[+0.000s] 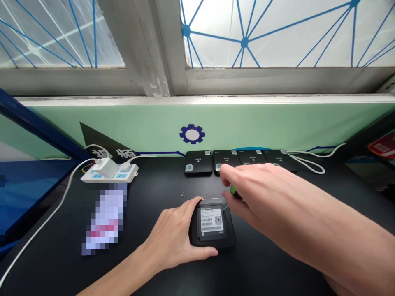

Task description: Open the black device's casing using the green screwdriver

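A white-labelled, rounded-square black plastic device [212,224] lies on the black desk [154,181]. Your left hand [175,226] clasps the device's left side, thumb at its near edge. Your right hand [254,187] grips a green-handled screwdriver [235,192], its thin metal shaft at the device's far-right corner. Tiny silvery screws [183,193] lie beyond the device's far-left corner.

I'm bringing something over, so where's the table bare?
The black tabletop looks bare between the blurred lilac item and left hand, and between the white looped cable and right forearm. Crowded: around the square black labelled device and the flat black boxes.
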Tool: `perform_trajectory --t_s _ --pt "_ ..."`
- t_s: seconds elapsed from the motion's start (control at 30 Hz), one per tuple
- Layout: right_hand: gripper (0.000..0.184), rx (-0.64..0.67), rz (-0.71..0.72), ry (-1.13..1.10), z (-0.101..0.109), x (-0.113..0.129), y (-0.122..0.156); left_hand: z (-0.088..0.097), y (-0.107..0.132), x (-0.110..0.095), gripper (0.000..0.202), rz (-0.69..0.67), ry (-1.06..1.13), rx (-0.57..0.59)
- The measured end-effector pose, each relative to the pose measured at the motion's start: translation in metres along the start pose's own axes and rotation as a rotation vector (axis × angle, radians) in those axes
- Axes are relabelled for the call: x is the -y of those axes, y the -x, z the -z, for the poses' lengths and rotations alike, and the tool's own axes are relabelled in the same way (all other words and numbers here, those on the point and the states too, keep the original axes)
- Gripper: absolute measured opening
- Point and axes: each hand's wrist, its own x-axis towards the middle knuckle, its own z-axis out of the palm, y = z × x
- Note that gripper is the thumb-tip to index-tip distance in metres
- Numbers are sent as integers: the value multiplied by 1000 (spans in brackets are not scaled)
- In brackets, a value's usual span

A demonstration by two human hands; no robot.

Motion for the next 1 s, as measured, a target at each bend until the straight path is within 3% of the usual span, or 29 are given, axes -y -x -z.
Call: perform_trajectory --t_s 0.07,0.17,0.37,0.47,0.57,0.67,0.77,1.0 --pt "16 -20 1 12 1 0 -1 0 0 0 116 4 -2 -3" --pt "5 -29 1 24 2 0 -1 0 0 0 115 2 13 6" --pt "15 -8 -16 14 1 1 0 0 0 0 116 6 3 2" --pt "10 -43 -23 11 2 3 1 0 0 0 115 5 15 9" --pt "9 2 -47 15 1 1 2 0 0 0 114 -2 17 2" --pt "20 30 -39 -12 0 -1 2 0 0 0 113 -7 3 -20" --pt "36 -21 -22 -48 1 -1 1 0 0 0 113 -4 2 -20" --pt "20 -20 -50 -56 11 -1 -2 0 1 -1 116 7 -20 0"
